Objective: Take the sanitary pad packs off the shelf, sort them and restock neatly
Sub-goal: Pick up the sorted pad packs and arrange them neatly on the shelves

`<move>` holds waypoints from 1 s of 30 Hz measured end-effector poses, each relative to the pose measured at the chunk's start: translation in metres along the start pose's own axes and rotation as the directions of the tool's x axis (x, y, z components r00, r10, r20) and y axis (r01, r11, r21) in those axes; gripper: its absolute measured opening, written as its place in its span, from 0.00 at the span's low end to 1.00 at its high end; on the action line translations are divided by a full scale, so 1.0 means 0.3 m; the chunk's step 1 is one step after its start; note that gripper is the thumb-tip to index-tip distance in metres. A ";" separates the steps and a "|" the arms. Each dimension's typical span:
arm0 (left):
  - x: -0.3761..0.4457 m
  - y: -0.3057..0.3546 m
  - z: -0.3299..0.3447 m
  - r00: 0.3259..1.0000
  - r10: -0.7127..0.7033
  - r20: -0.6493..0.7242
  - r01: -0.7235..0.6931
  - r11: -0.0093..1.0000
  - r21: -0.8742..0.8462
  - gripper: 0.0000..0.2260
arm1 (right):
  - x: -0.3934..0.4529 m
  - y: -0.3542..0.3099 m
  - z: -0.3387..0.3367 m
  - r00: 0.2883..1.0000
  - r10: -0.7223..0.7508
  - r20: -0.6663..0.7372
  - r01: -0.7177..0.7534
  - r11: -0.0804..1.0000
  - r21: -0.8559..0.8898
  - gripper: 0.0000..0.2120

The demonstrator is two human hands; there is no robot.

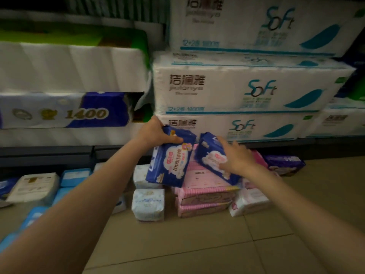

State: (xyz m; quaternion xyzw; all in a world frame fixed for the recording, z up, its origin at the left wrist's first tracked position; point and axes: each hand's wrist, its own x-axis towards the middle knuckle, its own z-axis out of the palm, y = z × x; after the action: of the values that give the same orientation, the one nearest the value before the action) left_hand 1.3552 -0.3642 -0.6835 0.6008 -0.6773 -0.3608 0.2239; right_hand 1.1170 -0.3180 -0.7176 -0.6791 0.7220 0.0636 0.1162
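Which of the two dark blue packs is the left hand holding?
The left hand grips the left blue pack, the one showing "100%" print. The right blue pack, tilted over the pink packs, is under the right hand.

The right hand is smeared by motion blur, so its fingers run together, and it covers much of the front of the dark blue plastic pad pack with a white cloud print beneath it. The lower edge of that pack hides part of the pink striped stack of packs on the floor. A second dark blue pack, under the left hand, hides most of a small white pack behind it. Light blue packs at the lower left vanish behind the left forearm. The small print on the big white "Soft" paper bundles is too blurred to read, and the top bundle is cut off by the upper edge.
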 end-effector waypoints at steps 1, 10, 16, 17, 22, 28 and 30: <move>-0.007 0.000 0.006 1.000 0.006 0.009 -0.006 1.000 0.009 0.32 | 0.006 0.017 0.001 1.000 -0.003 -0.001 0.003 0.999 0.041 0.42; -0.038 -0.086 0.022 0.992 -0.118 0.047 0.104 0.967 0.231 0.32 | 0.002 -0.002 0.014 0.998 0.053 -0.015 -0.054 0.995 -0.088 0.43; -0.040 -0.101 0.027 0.992 -0.090 0.085 0.058 0.945 0.321 0.31 | -0.051 -0.040 0.004 0.997 -0.012 -0.077 0.002 0.993 -0.118 0.41; -0.046 -0.098 0.022 0.992 -0.077 0.098 0.040 0.941 0.336 0.31 | -0.058 -0.042 -0.006 0.994 -0.036 -0.101 0.030 0.998 -0.054 0.40; -0.081 -0.138 -0.071 0.974 -0.110 0.199 0.020 0.914 0.406 0.30 | -0.039 -0.146 -0.076 0.975 -0.098 -0.202 0.177 0.889 0.422 0.33; -0.143 -0.277 -0.201 0.929 -0.277 0.245 0.130 0.864 0.486 0.30 | -0.021 -0.348 -0.051 0.957 -0.268 -0.112 0.287 0.808 0.514 0.28; -0.151 -0.324 -0.249 0.910 -0.325 0.258 0.167 0.856 0.490 0.25 | -0.021 -0.380 -0.038 0.942 -0.328 -0.072 0.316 0.793 0.520 0.30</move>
State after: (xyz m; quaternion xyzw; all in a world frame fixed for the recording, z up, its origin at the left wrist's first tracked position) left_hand 1.4818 -0.3382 -0.7035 0.6495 -0.6871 -0.3130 -0.0897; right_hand 1.2300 -0.3228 -0.6976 -0.7333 0.5843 -0.1489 0.3141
